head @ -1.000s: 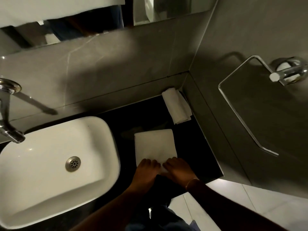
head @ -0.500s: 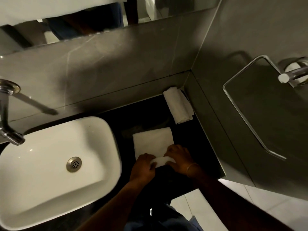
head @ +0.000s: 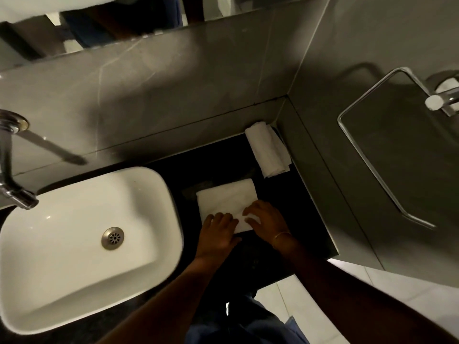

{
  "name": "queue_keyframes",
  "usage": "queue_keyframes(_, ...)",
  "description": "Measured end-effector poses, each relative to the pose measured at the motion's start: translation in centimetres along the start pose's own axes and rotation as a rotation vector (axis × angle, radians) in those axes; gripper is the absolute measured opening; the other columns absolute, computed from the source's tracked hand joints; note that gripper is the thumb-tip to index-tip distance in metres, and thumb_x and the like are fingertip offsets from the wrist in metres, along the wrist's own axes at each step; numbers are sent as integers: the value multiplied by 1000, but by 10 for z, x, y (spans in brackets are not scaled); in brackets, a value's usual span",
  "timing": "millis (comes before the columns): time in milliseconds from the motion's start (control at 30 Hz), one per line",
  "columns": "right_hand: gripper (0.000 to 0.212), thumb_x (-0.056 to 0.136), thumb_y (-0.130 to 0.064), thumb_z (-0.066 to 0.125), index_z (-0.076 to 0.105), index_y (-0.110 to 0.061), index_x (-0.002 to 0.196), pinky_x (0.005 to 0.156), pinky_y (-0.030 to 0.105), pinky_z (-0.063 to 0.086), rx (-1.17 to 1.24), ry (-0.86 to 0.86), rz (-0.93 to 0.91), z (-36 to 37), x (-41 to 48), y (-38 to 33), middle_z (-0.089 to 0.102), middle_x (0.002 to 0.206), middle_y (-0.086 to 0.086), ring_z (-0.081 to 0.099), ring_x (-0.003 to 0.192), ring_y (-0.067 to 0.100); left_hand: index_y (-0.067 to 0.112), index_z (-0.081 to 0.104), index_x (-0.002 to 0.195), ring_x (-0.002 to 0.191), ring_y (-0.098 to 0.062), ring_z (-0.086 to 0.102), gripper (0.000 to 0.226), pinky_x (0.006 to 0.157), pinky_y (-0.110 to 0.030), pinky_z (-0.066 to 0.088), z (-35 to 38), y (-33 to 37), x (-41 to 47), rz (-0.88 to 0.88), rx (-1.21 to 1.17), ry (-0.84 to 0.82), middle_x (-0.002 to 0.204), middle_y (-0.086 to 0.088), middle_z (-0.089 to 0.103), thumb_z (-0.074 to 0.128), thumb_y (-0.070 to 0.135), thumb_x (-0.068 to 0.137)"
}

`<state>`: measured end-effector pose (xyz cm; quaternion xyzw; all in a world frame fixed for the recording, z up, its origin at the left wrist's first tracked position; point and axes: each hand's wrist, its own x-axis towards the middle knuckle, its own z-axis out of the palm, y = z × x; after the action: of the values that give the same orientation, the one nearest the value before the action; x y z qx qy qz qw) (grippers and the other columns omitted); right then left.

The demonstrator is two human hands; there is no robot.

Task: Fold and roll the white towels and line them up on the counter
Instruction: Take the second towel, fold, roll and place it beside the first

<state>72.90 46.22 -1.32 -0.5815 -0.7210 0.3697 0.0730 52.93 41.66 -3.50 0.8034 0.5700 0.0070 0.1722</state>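
A folded white towel (head: 224, 198) lies flat on the black counter (head: 306, 220), right of the sink. Its near edge is curled into a roll under my fingers. My left hand (head: 218, 233) presses on the left end of the roll, and my right hand (head: 267, 217), with a thin bracelet at the wrist, grips the right end. A finished rolled white towel (head: 268, 150) lies in the far right corner against the wall.
A white rectangular basin (head: 74, 244) fills the left of the counter, with a chrome tap (head: 12, 170) above its far left. A metal towel ring (head: 377, 145) juts from the right wall. A mirror (head: 124, 21) runs along the back wall. The counter ends just right of my right arm.
Both hands have moved away from me, rolling the towel's near edge forward. The flat part of the towel has grown shorter and the roll thicker.
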Motion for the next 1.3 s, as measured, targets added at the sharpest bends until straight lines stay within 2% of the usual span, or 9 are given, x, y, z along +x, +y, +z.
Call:
queue_keyframes(200,65,87,-51,71,54,-22,143,118,43,32,-396,-133,-168,0,-2,5,44,153,3,40,142,23,16,69,112,93,-32,66,37,89,-42,51,-3,-2,14,-22,-34,-1,104,-5,70,73,25,76)
queue_keyframes(367,46,95,-33,63,57,-24,140,114,38,33,-386,-116,-128,-8,9,-1,50,144,1,45,136,24,25,61,134,115,-24,63,50,96,-36,53,-18,-13,27,-152,-270,-70,128,1,68,67,41,88)
queue_keyframes(500,46,98,-42,61,58,-20,140,118,36,34,-295,-331,102,-12,36,-17,52,145,3,47,137,25,23,70,123,108,-25,68,43,94,-38,56,-25,-13,26,-162,-238,67,117,-1,74,69,47,88)
queue_keyframes(600,55,100,-48,56,51,-17,145,121,33,30,-396,-554,294,-10,47,-23,47,153,7,43,143,26,22,66,124,108,-24,64,48,97,-38,49,-21,-7,18,-95,-125,-18,124,0,67,66,55,89)
queue_keyframes(833,37,101,-33,58,59,-22,137,103,46,47,-225,-86,-125,-8,22,-11,61,135,5,56,123,27,22,70,130,117,-24,66,37,103,-36,49,-27,-13,41,-245,-490,-165,129,-5,71,57,43,103)
queue_keyframes(967,56,91,-36,74,58,-13,139,107,47,46,-218,-129,-207,1,7,2,55,142,11,53,129,30,19,64,138,129,-21,59,38,114,-35,43,-32,-16,48,-269,-662,-177,140,-3,64,58,35,104)
queue_keyframes(1100,57,95,-29,69,49,-20,147,116,39,38,-165,-241,-132,-3,15,2,50,149,6,47,137,25,14,68,125,125,-27,56,26,110,-42,44,-24,-11,38,-175,-471,-5,133,-9,62,60,15,100)
queue_keyframes(1200,53,91,-35,73,54,-30,141,109,35,45,-101,-271,-63,-14,27,-5,56,142,3,54,129,24,19,71,112,110,-30,61,23,96,-48,50,-15,-7,20,-75,-140,47,119,-6,66,69,30,91)
queue_keyframes(1300,45,87,-39,76,61,-37,129,103,36,52,-88,-304,-13,-24,37,-8,61,135,2,59,121,23,22,67,120,113,-31,63,34,99,-49,51,-10,-4,8,-32,20,33,124,-3,66,63,34,88)
